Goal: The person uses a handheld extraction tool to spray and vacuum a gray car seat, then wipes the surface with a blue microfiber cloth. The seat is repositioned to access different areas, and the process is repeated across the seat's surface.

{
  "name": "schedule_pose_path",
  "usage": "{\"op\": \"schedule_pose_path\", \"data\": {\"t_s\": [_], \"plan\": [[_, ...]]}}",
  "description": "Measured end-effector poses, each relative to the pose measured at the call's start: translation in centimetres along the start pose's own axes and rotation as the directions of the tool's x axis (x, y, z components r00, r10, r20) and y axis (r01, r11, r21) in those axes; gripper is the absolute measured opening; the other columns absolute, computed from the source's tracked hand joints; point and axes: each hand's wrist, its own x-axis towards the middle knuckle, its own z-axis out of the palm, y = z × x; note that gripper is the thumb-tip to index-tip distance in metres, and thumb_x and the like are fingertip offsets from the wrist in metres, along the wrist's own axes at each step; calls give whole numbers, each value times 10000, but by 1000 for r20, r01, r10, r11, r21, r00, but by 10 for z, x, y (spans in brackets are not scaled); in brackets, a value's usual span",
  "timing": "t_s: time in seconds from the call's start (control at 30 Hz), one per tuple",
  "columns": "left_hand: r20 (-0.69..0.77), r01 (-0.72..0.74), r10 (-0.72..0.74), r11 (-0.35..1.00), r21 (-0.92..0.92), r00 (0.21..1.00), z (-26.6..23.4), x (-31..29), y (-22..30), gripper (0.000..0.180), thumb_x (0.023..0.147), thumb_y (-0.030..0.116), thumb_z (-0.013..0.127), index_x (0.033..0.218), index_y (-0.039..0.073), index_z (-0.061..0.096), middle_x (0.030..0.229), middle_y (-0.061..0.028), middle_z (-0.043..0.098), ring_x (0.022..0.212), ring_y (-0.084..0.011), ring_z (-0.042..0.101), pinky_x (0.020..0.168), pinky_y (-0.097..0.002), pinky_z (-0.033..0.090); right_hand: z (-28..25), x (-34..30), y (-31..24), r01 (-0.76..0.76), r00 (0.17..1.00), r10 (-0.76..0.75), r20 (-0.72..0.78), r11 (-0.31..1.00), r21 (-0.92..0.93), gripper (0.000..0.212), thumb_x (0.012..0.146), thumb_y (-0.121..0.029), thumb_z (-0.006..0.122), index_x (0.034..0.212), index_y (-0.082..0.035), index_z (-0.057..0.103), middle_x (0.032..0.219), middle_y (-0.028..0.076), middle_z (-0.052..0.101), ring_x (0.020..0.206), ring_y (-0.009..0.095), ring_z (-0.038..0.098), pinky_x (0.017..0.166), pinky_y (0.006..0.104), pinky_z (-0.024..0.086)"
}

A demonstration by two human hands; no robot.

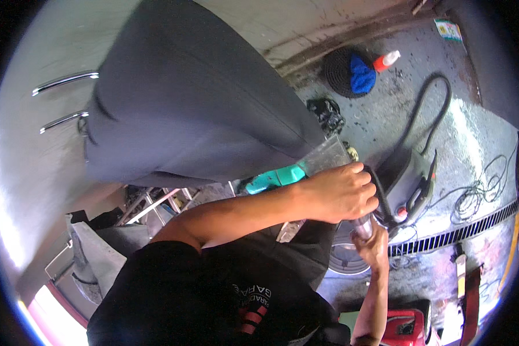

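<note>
My left hand is wrapped round the neck of a clear plastic vacuum nozzle. Just below it, my right hand is closed on the clear tube behind the nozzle. The nozzle's wide flat mouth is at the lower right edge of a dark grey car seat; whether it presses on the fabric I cannot tell. Two chrome headrest posts stick out of the seat's far left end. A black ribbed hose passes beside my hands.
A dark vacuum machine stands on the floor at right, with a coiled cable nearby. Beyond are a round black mat, a blue cloth and a red-and-white bottle. A teal object lies beneath the seat edge. A floor drain grate crosses the right.
</note>
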Motion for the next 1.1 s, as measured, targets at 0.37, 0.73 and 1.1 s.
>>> {"op": "schedule_pose_path", "data": {"t_s": [0.37, 0.73, 1.1], "plan": [[76, 102, -135, 935, 341, 988, -269, -31, -43, 200, 753, 174, 730, 849, 84, 579, 835, -65, 547, 856, -291, 602, 843, -431, 495, 28, 25, -240, 297, 942, -267, -204, 946, 133, 362, 774, -181, 826, 1055, -58, 633, 876, 276, 744, 897, 496, 740, 787, 541, 588], [-60, 144, -134, 964, 221, 989, -176, -62, -55, 123, 845, 173, 711, 810, 107, 613, 843, -41, 573, 879, -251, 616, 863, -397, 492, 43, 39, -192, 159, 965, -161, -207, 987, -25, 313, 803, -186, 817, 1060, -96, 663, 936, 249, 767, 950, 478, 749, 814, 540, 594], [-58, 102, -90, 961, 256, 994, -136, -66, -52, 83, 833, 176, 694, 831, 94, 678, 831, -27, 625, 888, -211, 638, 871, -364, 506, 61, 43, -157, 148, 961, -151, -231, 989, -31, 298, 805, -190, 803, 1060, -101, 676, 906, 247, 755, 919, 493, 737, 784, 545, 588]]}}
